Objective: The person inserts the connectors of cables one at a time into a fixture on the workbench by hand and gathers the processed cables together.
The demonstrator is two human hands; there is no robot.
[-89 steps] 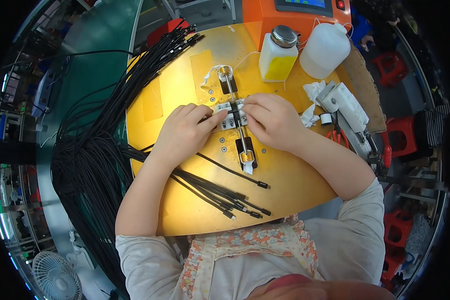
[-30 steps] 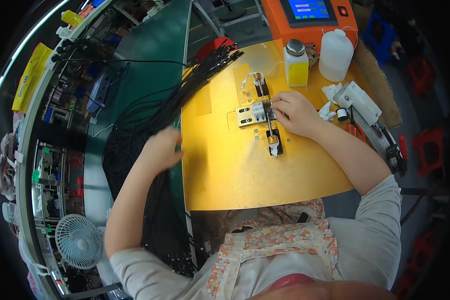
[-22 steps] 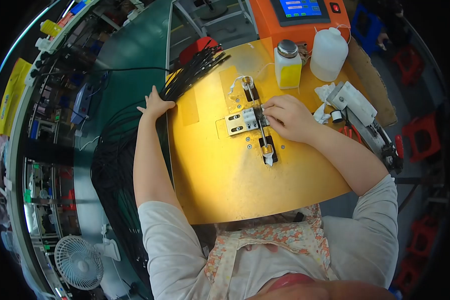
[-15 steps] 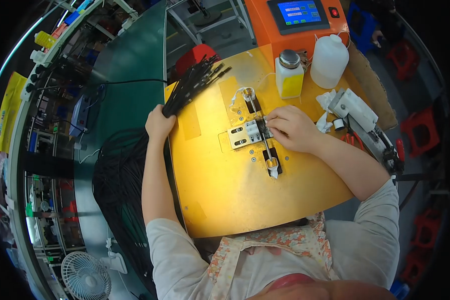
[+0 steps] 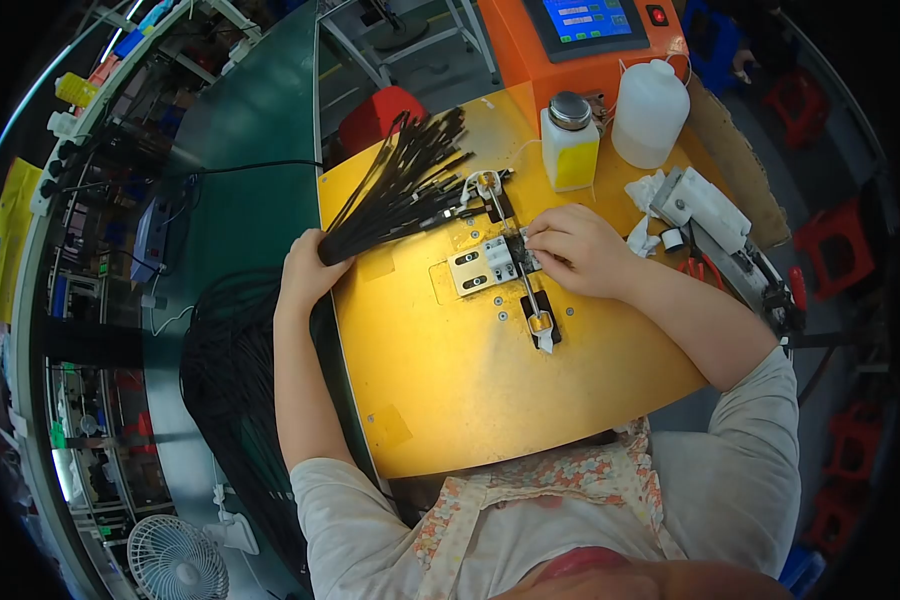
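My left hand [image 5: 311, 270] is wrapped round a bundle of thin black cables [image 5: 390, 215] at the left edge of the yellow work plate [image 5: 410, 345]. The cable ends, with small connectors, fan out over the plate towards the upper end of a small metal fixture [image 5: 480, 268]. At the right side of that fixture, the fingers of my right hand [image 5: 580, 250] are pinched together. What lies between them is hidden. A metal rod [image 5: 527, 288] runs through the fixture, with a brass-coloured fitting [image 5: 540, 323] and white tissue at its lower end.
Behind the fixture stand a bottle with a yellow label [image 5: 570, 150], a white plastic bottle [image 5: 652, 115] and an orange machine with a screen [image 5: 585, 22]. Crumpled tissue and a metal tool [image 5: 705, 212] lie at the right. More black cables [image 5: 230, 370] hang at the left.
The cable bundle in my left hand has swung right and fanned out, its ends now reaching the fixture's upper end. My right hand stays at the fixture. The view has shifted slightly.
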